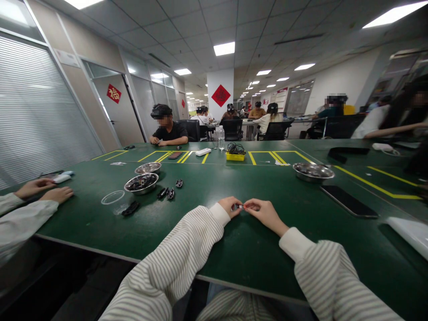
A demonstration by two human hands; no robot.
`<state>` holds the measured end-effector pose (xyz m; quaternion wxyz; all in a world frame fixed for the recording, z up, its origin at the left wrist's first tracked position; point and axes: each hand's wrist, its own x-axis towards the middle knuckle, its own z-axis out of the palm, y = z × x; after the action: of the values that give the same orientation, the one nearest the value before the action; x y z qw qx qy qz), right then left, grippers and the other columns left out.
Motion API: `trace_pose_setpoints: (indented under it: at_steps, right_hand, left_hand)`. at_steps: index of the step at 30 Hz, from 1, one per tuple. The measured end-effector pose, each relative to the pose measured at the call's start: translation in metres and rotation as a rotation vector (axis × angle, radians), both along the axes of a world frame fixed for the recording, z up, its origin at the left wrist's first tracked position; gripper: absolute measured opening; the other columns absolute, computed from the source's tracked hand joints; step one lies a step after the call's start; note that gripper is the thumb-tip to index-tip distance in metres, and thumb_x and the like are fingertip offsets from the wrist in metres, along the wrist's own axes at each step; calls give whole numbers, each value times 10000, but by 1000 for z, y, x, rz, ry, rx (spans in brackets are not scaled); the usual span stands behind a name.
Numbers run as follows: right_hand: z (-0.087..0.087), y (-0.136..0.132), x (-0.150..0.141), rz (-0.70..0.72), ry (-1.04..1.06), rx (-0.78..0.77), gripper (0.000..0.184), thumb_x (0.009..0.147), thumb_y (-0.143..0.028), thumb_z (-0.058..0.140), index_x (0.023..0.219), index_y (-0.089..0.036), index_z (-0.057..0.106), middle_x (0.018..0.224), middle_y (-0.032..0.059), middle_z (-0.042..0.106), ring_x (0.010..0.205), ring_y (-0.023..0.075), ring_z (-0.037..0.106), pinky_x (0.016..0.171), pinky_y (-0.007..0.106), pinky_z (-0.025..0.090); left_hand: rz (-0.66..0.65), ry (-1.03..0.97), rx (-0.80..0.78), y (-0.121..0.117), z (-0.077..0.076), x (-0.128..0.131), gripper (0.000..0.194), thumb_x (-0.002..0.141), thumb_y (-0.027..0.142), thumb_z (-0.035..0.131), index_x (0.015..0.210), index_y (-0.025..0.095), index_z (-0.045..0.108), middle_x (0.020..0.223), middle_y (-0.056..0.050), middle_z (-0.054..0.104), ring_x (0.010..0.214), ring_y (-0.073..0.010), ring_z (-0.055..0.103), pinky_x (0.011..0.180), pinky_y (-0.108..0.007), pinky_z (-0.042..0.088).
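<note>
A small piece with a silver metal end and a red part (240, 206) is held above the table between my two hands. My left hand (229, 206) pinches it from the left, fingers closed. From the other side, my right hand (264, 213) closes its thumb and fingertips at the red part. The fingertips cover much of the piece, so its kind cannot be made out. To the left of my hands lie several shiny black casing-like parts (170, 194). A steel bowl (141, 191) filled with dark parts stands beyond them.
Another steel bowl (159, 168) stands behind it, near a clear plastic cup (120, 206). Right lie a third bowl (313, 179), a black phone (349, 201) and a white object (410, 232). A yellow box (235, 157) holds black cables. A neighbour's hands (58, 195) rest at left.
</note>
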<state>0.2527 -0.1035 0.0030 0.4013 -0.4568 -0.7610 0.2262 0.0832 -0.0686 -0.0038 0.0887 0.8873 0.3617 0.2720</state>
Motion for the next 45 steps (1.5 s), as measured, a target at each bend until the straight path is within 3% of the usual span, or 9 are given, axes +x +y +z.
trace_pose_setpoints:
  at_steps: [13, 21, 26, 33, 40, 45]
  right_hand:
    - [7, -4, -1, -1, 79, -34, 228, 646, -324, 558, 767, -146, 633, 708, 58, 654, 636, 167, 608, 608, 264, 486]
    - [1, -1, -1, 15, 132, -59, 217, 640, -324, 563, 737, -135, 601, 694, 59, 643, 639, 162, 606, 610, 259, 484]
    - [-1, 1, 0, -17, 83, -23, 203, 642, -331, 564, 692, -138, 601, 637, 42, 632, 589, 149, 592, 552, 233, 464]
    - [3, -1, 1, -29, 13, 3, 195, 655, -322, 557, 685, -149, 641, 639, 41, 648, 578, 154, 593, 541, 226, 452]
    - [2, 0, 0, -5, -62, -54, 269, 683, -302, 523, 871, -145, 632, 713, 54, 657, 612, 150, 592, 568, 234, 455]
    - [2, -1, -1, 35, -87, -94, 269, 697, -272, 497, 905, -149, 616, 726, 47, 650, 628, 137, 586, 579, 227, 449]
  left_hand:
    - [-60, -45, 58, -1, 3, -4, 182, 717, 288, 505, 823, 167, 590, 731, -19, 544, 676, -95, 498, 657, -201, 415]
    - [-129, -128, 69, 2, 1, -4, 200, 724, 304, 502, 848, 161, 569, 816, -38, 530, 758, -101, 503, 686, -199, 423]
    - [-137, -109, 102, 0, 1, -4, 222, 744, 300, 474, 888, 150, 552, 757, -26, 532, 652, -83, 500, 629, -191, 427]
    - [-209, -8, 225, 0, 0, -6, 236, 772, 265, 427, 963, 187, 542, 815, -26, 548, 721, -91, 514, 656, -186, 418]
    - [-27, 73, 265, 7, -3, -9, 229, 777, 274, 406, 926, 222, 573, 819, -14, 552, 717, -89, 523, 632, -182, 411]
    - [327, 216, 156, 34, 5, -34, 227, 758, 274, 422, 919, 262, 582, 856, -13, 545, 765, -121, 523, 636, -207, 403]
